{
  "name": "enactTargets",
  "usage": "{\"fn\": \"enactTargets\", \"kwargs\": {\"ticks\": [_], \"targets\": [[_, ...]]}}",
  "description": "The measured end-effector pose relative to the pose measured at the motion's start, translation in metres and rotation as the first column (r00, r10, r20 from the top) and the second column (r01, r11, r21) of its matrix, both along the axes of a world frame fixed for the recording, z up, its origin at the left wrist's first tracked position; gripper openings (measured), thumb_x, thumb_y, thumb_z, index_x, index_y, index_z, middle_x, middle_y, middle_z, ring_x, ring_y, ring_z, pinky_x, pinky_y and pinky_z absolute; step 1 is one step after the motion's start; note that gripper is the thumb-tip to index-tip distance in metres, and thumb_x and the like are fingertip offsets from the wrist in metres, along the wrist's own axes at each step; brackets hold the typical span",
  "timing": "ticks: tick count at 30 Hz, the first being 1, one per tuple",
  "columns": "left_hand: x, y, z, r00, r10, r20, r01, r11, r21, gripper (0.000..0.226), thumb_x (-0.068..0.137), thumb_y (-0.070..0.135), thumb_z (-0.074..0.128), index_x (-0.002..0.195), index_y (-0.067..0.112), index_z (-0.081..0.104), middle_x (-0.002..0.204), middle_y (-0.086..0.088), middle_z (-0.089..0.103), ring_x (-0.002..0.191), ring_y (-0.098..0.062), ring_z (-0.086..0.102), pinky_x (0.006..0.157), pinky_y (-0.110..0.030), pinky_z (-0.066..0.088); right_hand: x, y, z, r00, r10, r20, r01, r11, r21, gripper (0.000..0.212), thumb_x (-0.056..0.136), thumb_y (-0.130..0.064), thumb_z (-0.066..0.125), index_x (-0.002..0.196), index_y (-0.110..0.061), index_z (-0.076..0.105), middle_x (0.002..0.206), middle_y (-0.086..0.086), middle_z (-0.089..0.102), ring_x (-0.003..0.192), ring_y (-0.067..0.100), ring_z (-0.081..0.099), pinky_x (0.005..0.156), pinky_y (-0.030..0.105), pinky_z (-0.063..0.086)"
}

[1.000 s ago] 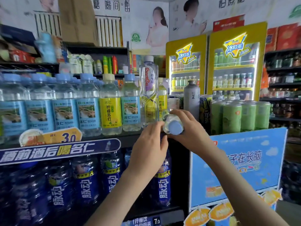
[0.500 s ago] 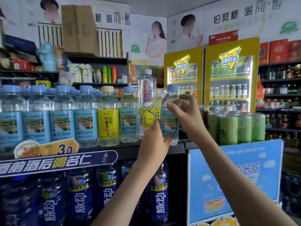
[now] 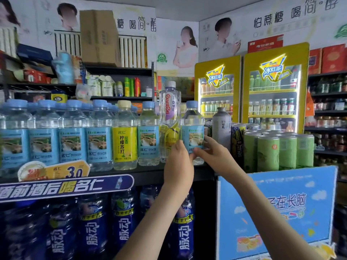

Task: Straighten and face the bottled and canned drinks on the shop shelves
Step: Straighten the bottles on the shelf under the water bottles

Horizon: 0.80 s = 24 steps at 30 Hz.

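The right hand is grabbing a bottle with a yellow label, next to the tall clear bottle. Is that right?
Not quite. In the head view, the right hand grips the blue-label bottle, not a yellow-label one. That bottle does stand next to the tall clear bottle.

One head-worn wide view faces forward, close up to the drinks shelf [image 3: 148, 175].

Postered walls [image 3: 169, 23]; yellow fridges [image 3: 272, 91] (lit); white radiator [image 3: 131, 51].
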<state>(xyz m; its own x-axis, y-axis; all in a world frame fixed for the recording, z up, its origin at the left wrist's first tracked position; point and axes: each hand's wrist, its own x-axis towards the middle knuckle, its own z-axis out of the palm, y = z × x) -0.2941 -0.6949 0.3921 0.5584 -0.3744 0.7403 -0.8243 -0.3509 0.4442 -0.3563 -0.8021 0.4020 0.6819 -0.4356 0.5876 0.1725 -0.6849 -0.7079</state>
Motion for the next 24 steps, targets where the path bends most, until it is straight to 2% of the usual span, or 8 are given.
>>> {"fn": "enactTargets", "kwargs": {"ticks": [4, 7, 11, 13, 15, 20, 22, 24], "targets": [[0.005, -0.002, 0.002, 1.0, 0.026, 0.004, -0.026, 1.0, 0.01, 0.034, 0.096, 0.025, 0.053, 0.123, 0.007, 0.044, 0.116, -0.007, 0.055, 0.1, -0.024, 0.057, 0.072, -0.027, 0.043, -0.002, 0.008, -0.009, 0.985, -0.164, 0.057, 0.169, 0.982, -0.083, 0.048, 0.09, -0.02, 0.063, 0.134, -0.018, 0.045, 0.116, -0.007, 0.059, 0.106, 0.007, 0.057, 0.09, 0.022, 0.044], [0.003, 0.004, -0.003, 1.0, 0.016, 0.026, -0.015, 0.999, -0.037, 0.04, 0.096, 0.025, 0.053, 0.131, 0.009, 0.043, 0.123, -0.005, 0.054, 0.104, -0.022, 0.057, 0.074, -0.027, 0.044, -0.003, 0.019, -0.021, 0.935, -0.284, 0.214, 0.316, 0.939, -0.135, 0.046, 0.089, -0.015, 0.062, 0.133, -0.012, 0.046, 0.125, 0.0, 0.054, 0.117, 0.017, 0.053, 0.092, 0.025, 0.043], [0.007, 0.03, -0.027, 0.992, -0.038, 0.121, 0.063, 0.977, -0.205, 0.028, 0.094, 0.02, 0.055, 0.12, 0.01, 0.055, 0.108, -0.004, 0.065, 0.094, -0.021, 0.062, 0.076, -0.034, 0.052, -0.003, 0.056, -0.04, 0.874, -0.217, 0.434, 0.341, 0.911, -0.232, 0.019, 0.091, -0.008, 0.057, 0.11, -0.01, 0.059, 0.095, -0.009, 0.051, 0.084, 0.012, 0.054, 0.071, 0.013, 0.035], [0.014, 0.047, -0.04, 0.985, -0.058, 0.16, 0.102, 0.955, -0.278, 0.025, 0.092, 0.02, 0.052, 0.114, 0.009, 0.059, 0.103, -0.004, 0.066, 0.092, -0.019, 0.063, 0.079, -0.031, 0.05, 0.004, 0.076, -0.052, 0.879, -0.134, 0.458, 0.29, 0.913, -0.288, 0.016, 0.089, -0.011, 0.054, 0.103, -0.011, 0.06, 0.09, -0.012, 0.048, 0.077, 0.005, 0.047, 0.067, 0.009, 0.033], [0.02, 0.07, -0.053, 0.98, -0.053, 0.191, 0.11, 0.948, -0.298, 0.025, 0.091, 0.019, 0.05, 0.113, 0.011, 0.059, 0.103, -0.002, 0.065, 0.095, -0.015, 0.061, 0.083, -0.02, 0.047, 0.015, 0.097, -0.064, 0.903, -0.029, 0.43, 0.168, 0.942, -0.29, 0.017, 0.089, -0.011, 0.053, 0.104, -0.013, 0.059, 0.091, -0.013, 0.049, 0.078, 0.008, 0.05, 0.07, 0.007, 0.035], [0.027, 0.145, -0.099, 0.981, 0.045, 0.187, 0.01, 0.958, -0.286, 0.022, 0.089, 0.015, 0.05, 0.109, 0.011, 0.059, 0.101, -0.003, 0.065, 0.094, -0.01, 0.058, 0.084, -0.008, 0.039, 0.036, 0.161, -0.103, 0.909, 0.194, 0.369, -0.093, 0.958, -0.273, 0.019, 0.089, -0.012, 0.051, 0.105, -0.021, 0.056, 0.092, -0.016, 0.051, 0.084, 0.009, 0.053, 0.076, 0.012, 0.038], [0.027, 0.184, -0.129, 0.99, 0.087, 0.113, -0.059, 0.971, -0.232, 0.023, 0.087, 0.015, 0.05, 0.108, 0.012, 0.058, 0.101, -0.002, 0.064, 0.093, -0.01, 0.057, 0.082, -0.011, 0.04, 0.039, 0.194, -0.13, 0.907, 0.283, 0.311, -0.207, 0.944, -0.257, 0.017, 0.089, -0.016, 0.048, 0.104, -0.022, 0.055, 0.093, -0.016, 0.052, 0.085, 0.007, 0.052, 0.077, 0.011, 0.038], [0.035, 0.233, -0.174, 0.986, 0.154, -0.068, -0.158, 0.986, -0.06, 0.028, 0.08, 0.017, 0.052, 0.107, 0.012, 0.059, 0.102, -0.002, 0.064, 0.093, -0.014, 0.058, 0.081, -0.02, 0.044, 0.046, 0.234, -0.169, 0.914, 0.357, 0.193, -0.312, 0.922, -0.231, 0.017, 0.088, -0.017, 0.05, 0.103, -0.018, 0.057, 0.094, -0.014, 0.053, 0.086, 0.008, 0.053, 0.078, 0.014, 0.04]]}}
